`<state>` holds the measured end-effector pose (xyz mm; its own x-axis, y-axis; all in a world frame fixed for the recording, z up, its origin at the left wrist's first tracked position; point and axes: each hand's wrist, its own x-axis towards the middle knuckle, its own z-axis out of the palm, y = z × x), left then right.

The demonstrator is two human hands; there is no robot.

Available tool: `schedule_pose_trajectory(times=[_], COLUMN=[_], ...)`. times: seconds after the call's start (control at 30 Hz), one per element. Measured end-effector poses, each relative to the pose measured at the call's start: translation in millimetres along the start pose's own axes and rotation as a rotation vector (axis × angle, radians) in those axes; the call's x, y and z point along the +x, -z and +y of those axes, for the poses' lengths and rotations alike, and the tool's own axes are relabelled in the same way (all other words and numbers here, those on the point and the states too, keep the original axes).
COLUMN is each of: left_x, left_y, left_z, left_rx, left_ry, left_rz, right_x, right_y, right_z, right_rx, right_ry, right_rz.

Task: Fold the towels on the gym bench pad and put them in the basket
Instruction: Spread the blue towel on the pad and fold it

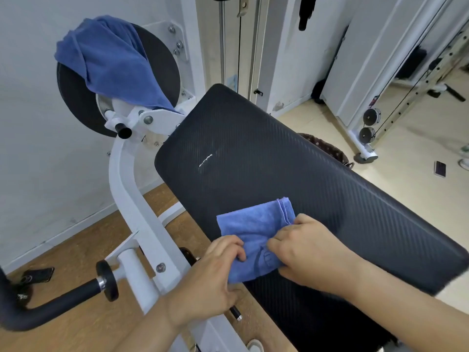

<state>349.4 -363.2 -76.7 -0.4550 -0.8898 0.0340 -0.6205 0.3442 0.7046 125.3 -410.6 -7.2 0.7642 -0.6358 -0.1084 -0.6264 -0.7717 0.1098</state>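
The black padded bench [279,161] is seen running slantwise from the upper middle to the lower right, carried on a white machine frame [127,179]. A round black disc [73,97] is mounted at the frame's upper left, and a dark blue towel [114,59] is draped over it in loose folds, well apart from the bench's near end. A dark woven basket [327,148] is set on the floor behind the bench's far right edge. Only part of its rim is shown, and what lies inside cannot be told. A light blue towel [251,224], folded small, is laid on the near left part of the bench, with its near corner hanging just past the edge. Both forearms are reached in from the bottom of the view. The left hand [215,270] is placed at the towel's near left side, its fingers curled over the cloth and gripping it. The right hand [304,250] is laid over the towel's right side, knuckles up, and the cloth is pinched between its bent fingers near the towel's middle. A small dark phone [439,168] is seen flat on the pale floor at far right.
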Motion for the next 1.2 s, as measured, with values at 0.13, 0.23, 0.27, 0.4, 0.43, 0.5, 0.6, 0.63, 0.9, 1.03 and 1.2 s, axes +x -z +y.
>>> schedule_pose_trajectory(times=[0.13, 0.23, 0.27, 0.4, 0.43, 0.5, 0.6, 0.63, 0.9, 1.03, 1.2], left_x=[3, 10, 13, 24, 27, 34, 46, 49, 67, 70, 72], left_y=[1, 8, 10, 17, 18, 17, 14, 13, 9, 10, 6], left_z=[4, 1, 0, 2, 2, 2, 0, 0, -4, 1, 3], left_rx=[-0.224, -0.335, -0.387, -0.535, -0.53, -0.475, -0.343, -0.322, -0.335, -0.311, 0.353], left_ry=[0.194, 0.363, 0.414, 0.539, 0.559, 0.579, 0.576, 0.579, 0.679, 0.689, 0.393], left_rz=[0.191, 0.199, 0.192, 0.235, 0.247, 0.268, 0.324, 0.341, 0.44, 0.512, 0.697], right_x=[0, 0, 0, 5, 7, 10, 16, 18, 36, 35, 37], right_y=[5, 18, 20, 16, 13, 7, 3, 3, 7, 8, -8], right_z=[2, 10, 12, 18, 19, 20, 20, 20, 18, 22, 24], right_rx=[0.103, 0.289, 0.358, 0.527, 0.556, 0.611, 0.662, 0.662, 0.533, 0.427, 0.146], right_ry=[-0.159, -0.313, -0.348, -0.464, -0.503, -0.582, -0.685, -0.704, -0.737, -0.739, -0.42], right_rz=[0.083, -0.026, -0.021, 0.086, 0.135, 0.221, 0.261, 0.256, 0.292, 0.343, 0.509])
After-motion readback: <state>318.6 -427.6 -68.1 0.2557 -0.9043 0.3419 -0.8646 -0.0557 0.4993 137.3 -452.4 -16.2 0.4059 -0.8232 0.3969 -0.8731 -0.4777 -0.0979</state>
